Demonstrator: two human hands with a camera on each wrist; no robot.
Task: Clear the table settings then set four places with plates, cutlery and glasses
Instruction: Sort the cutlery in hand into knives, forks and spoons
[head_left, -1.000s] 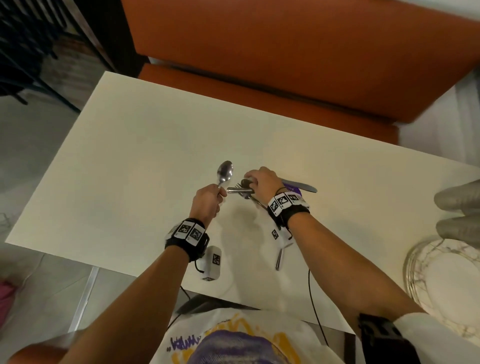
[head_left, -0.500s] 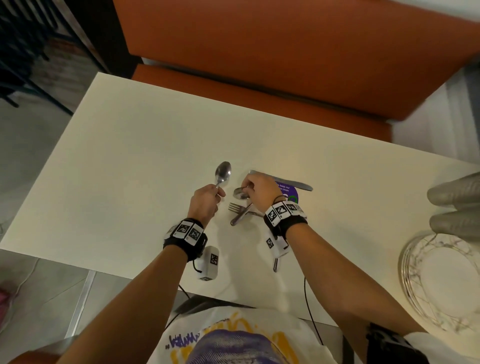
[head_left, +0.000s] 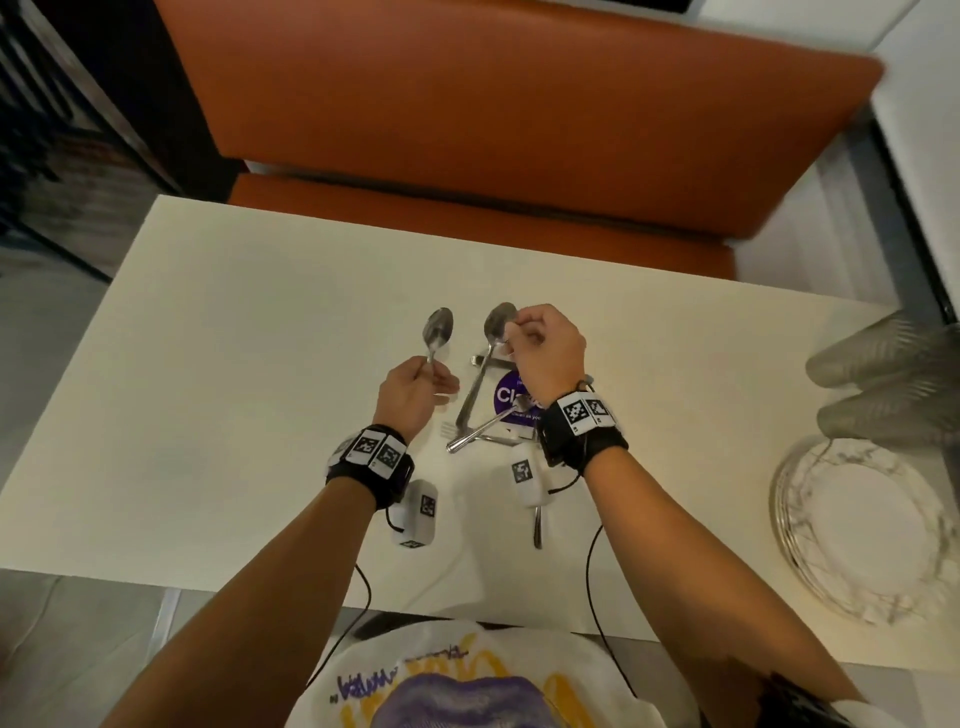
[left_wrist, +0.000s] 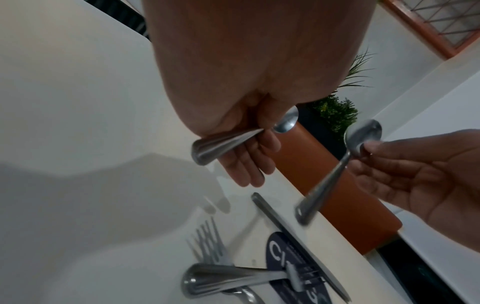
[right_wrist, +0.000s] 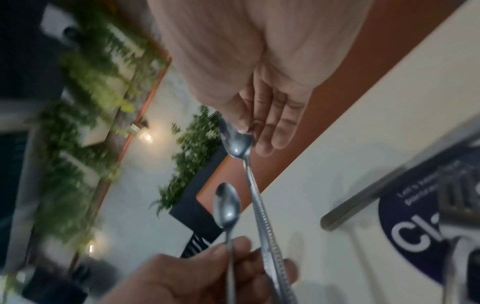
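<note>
My left hand (head_left: 431, 371) grips a spoon (head_left: 438, 328) by its handle, bowl pointing away from me. Just to its right, my right hand (head_left: 514, 330) pinches a second spoon (head_left: 500, 321) at the neck below its bowl; the handle hangs down above the table. In the left wrist view the left hand's spoon handle (left_wrist: 223, 145) sticks out of the curled fingers, and the second spoon (left_wrist: 362, 133) is pinched in the right hand. Below them on the white table (head_left: 234, 364) lie a fork (left_wrist: 207, 242), a knife (left_wrist: 293, 236) and another piece of cutlery (head_left: 478, 434).
A round purple sticker (head_left: 511, 400) sits under the loose cutlery. A stack of marbled plates (head_left: 857, 525) stands at the table's right end, with ribbed glasses (head_left: 883, 384) lying behind it. An orange bench (head_left: 467, 218) runs along the far side.
My right hand has lifted a second spoon out of the cutlery on the table and raised it beside the left hand's spoon. The left hand has kept hold of its spoon.
</note>
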